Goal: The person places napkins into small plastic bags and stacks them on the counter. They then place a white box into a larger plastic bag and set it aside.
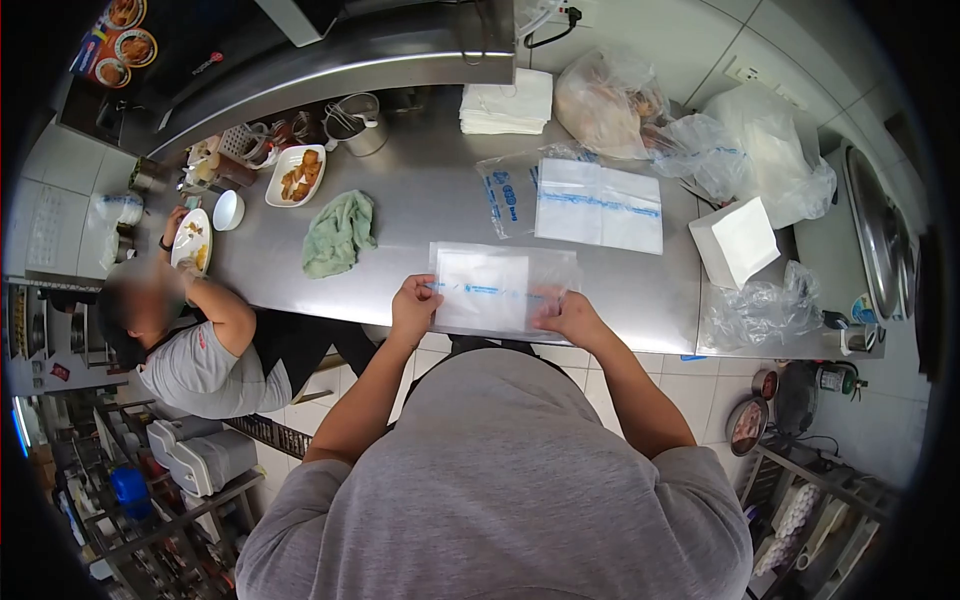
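A clear plastic bag (505, 290) with blue print and a white folded sheet inside lies at the steel counter's front edge. My left hand (415, 305) pinches its left edge. On the right side, my right hand (568, 313) has its fingers closed on the bag's plastic. Just behind it rests a stack of white sheets (598, 205) with a blue printed band. An empty-looking clear bag (507, 198) with blue lettering lies left of that stack.
Farther along the counter (430, 180) are a green cloth (340, 233), a dish of food (296, 176), white napkins (506, 102), filled plastic bags (615, 100) and a white box (734, 243). At the left, a co-worker (205, 350) eats from a plate (193, 242).
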{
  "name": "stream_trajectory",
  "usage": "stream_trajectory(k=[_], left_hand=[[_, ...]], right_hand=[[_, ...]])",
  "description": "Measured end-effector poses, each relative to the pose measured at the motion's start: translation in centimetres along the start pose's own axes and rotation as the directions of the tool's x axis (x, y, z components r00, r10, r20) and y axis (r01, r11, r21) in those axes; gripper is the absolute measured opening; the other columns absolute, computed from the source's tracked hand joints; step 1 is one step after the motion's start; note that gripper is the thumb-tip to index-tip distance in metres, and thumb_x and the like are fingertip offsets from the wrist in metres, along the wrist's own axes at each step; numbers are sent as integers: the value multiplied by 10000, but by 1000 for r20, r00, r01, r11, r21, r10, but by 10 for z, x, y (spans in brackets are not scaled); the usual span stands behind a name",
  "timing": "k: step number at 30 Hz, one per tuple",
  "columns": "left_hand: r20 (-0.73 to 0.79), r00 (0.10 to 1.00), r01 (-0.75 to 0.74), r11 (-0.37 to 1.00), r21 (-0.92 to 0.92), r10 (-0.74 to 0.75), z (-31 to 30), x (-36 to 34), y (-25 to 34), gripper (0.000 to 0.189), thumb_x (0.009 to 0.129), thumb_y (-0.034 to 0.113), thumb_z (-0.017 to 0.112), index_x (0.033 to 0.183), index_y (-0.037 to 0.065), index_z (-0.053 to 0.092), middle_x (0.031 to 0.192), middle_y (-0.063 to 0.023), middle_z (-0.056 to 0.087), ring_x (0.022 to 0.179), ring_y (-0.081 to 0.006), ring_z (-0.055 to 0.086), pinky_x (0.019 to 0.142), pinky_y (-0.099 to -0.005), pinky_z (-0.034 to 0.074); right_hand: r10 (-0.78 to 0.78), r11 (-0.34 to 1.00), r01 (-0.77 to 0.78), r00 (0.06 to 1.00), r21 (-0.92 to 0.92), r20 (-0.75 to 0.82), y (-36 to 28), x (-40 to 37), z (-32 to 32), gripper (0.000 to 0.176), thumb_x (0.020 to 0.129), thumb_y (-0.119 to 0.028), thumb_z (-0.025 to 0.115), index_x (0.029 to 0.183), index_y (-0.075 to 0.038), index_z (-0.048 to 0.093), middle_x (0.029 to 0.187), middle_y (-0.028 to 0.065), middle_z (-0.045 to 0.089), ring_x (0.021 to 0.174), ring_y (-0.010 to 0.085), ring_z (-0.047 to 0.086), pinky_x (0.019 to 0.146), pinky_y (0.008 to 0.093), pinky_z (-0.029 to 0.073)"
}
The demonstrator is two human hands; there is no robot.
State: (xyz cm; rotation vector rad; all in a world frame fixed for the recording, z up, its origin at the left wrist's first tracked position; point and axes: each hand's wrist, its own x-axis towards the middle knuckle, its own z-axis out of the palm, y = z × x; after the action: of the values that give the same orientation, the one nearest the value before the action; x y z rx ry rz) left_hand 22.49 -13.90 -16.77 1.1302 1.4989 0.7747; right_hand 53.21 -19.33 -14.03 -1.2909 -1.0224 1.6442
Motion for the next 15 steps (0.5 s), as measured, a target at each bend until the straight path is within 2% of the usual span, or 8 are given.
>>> stream_trajectory(k=[2, 8, 9, 10, 12, 13, 14, 15], left_hand=[[2, 1000, -19, 996, 88, 19, -1, 4, -1, 388, 784, -37, 676, 1144, -2, 537, 784, -4, 596, 682, -80, 561, 612, -211, 458], [-41, 997, -55, 996, 67, 58, 1, 4, -2, 368, 763, -24, 693, 1099, -15, 543, 706, -3, 591, 605, -86, 555, 548, -227, 454], [-40, 998, -53, 996, 70, 55, 0, 2, 0, 368, 763, -24, 693, 1099, -15, 543, 706, -3, 591, 605, -86, 555, 548, -227, 454], [-27, 1000, -8, 993, 117, 12, -3, 1, 2, 384, 768, 4, 702, 1116, -15, 541, 790, -44, 606, 693, -126, 584, 617, -257, 476], [-15, 999, 31, 985, 167, -29, -3, -6, 16, 402, 773, 32, 711, 1133, -14, 539, 875, -85, 620, 781, -165, 613, 685, -288, 498], [-93, 952, -218, 862, 458, 290, 0, -16, 35, 430, 783, 72, 713, 1163, -10, 531, 1005, -139, 589, 918, -223, 585, 795, -343, 477], [-59, 807, -379, 592, 711, 587, 3, -24, 53, 460, 792, 113, 716, 1193, -6, 523, 1136, -193, 559, 1055, -280, 558, 905, -399, 455], [18, 858, -405, 655, 638, 513, 4, -28, 65, 544, 812, 164, 690, 1290, 7, 483, 1380, -244, 397, 1291, -380, 374, 1081, -503, 286]], right_hand=[[174, 928, -140, 982, -344, 70, 10, -1, -23, 223, 798, -82, 749, 1001, -13, 690, 885, 86, 699, 811, 136, 638, 748, 277, 507], [150, 896, -187, 981, -403, -122, -7, -17, -56, 173, 805, -157, 755, 806, -7, 671, 745, 53, 668, 700, 102, 592, 640, 292, 475], [89, 849, -160, 983, -504, -163, -12, -18, -57, 178, 805, -168, 740, 807, -10, 660, 704, 80, 649, 656, 160, 594, 614, 327, 464], [90, 851, -160, 983, -500, -162, -18, -20, -56, 178, 805, -168, 740, 807, -10, 660, 704, 80, 649, 656, 160, 594, 614, 327, 464], [-48, 658, -228, 938, -717, -343, -40, -25, -53, 173, 787, -145, 728, 865, -11, 650, 736, 120, 652, 666, 255, 612, 634, 356, 480], [-237, 550, -149, 915, -821, -325, -63, -27, -40, 180, 786, -98, 696, 936, -18, 636, 851, 159, 656, 746, 316, 621, 677, 394, 498], [-422, 629, 22, 849, -777, -318, -68, -21, -26, 198, 808, -113, 692, 970, -14, 636, 891, 149, 650, 785, 289, 633, 718, 374, 512], [-586, 660, 201, 741, -724, -329, -70, -14, -9, 216, 831, -128, 689, 1004, -10, 637, 932, 140, 644, 825, 263, 645, 758, 354, 527]])
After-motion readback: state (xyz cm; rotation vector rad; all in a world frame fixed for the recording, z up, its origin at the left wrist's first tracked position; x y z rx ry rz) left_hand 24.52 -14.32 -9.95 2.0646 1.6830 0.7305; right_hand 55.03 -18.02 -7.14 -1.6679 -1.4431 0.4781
